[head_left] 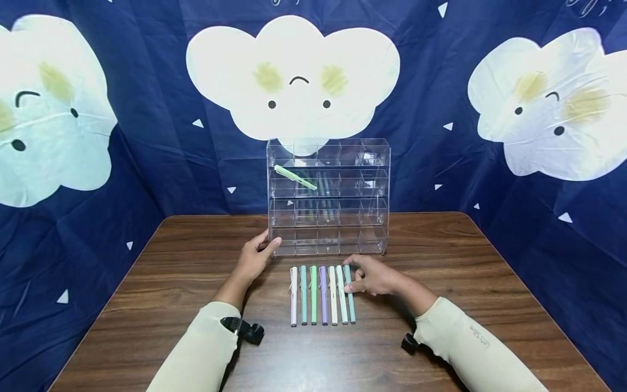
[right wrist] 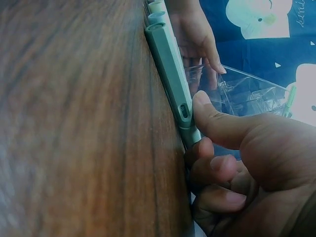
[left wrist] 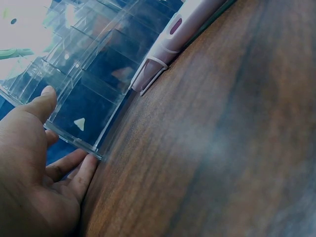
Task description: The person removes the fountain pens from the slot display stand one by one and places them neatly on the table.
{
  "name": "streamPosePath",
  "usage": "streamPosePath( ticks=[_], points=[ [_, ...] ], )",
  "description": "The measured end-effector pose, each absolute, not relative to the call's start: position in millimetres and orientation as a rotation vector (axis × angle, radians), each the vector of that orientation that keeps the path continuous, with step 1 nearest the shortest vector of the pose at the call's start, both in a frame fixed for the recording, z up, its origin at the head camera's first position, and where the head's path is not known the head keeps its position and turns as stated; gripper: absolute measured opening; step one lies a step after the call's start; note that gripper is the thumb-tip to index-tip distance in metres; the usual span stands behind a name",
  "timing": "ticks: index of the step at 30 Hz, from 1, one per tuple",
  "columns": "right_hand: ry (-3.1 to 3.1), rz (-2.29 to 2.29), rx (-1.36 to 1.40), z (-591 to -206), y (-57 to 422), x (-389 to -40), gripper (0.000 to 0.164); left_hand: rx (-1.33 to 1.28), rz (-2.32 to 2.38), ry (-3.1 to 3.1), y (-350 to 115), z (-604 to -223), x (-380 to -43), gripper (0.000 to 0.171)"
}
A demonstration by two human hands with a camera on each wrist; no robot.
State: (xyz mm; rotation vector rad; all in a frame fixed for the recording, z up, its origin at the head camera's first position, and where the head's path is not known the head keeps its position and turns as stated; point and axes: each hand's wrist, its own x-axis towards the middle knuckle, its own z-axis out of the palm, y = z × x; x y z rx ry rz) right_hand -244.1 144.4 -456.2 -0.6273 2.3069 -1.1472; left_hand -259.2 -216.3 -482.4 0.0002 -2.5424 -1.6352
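Note:
A clear acrylic display rack (head_left: 342, 235) with tiers of compartments stands upright at the back of the table. My left hand (head_left: 256, 257) holds its lower left corner, thumb over the front and fingers at the side, as the left wrist view also shows. Several pens lie side by side in front of it: a pale pink pen (head_left: 294, 305) at the left end, a purple pen (head_left: 324, 305) mid-row, a teal pen (head_left: 351, 310) at the right end. My right hand (head_left: 374, 275) pinches the teal pen near its cap. A light green pen (head_left: 295, 177) lies slanted across the rack's upper tiers.
The wooden table (head_left: 196, 256) reaches to a dark blue cloth backdrop (head_left: 157, 109) with white clouds. A black wrist strap mount (head_left: 252, 332) sits on the left sleeve, and another mount (head_left: 409, 343) is by the right sleeve.

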Motion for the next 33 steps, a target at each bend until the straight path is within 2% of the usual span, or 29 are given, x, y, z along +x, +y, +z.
streamPosePath(
  ticks=[18,33],
  points=[
    [2.286,-1.191,-0.61,-446.9,147.4,-244.6,0.084,0.001,-1.639,-2.535,-215.7,-484.0,-258.1,0.067],
    [2.352,-1.18,-0.747,-417.2,137.8,-251.9,0.076,-0.007,-1.635,-2.53,-216.0,-483.0,-258.6,0.066]
  ],
)
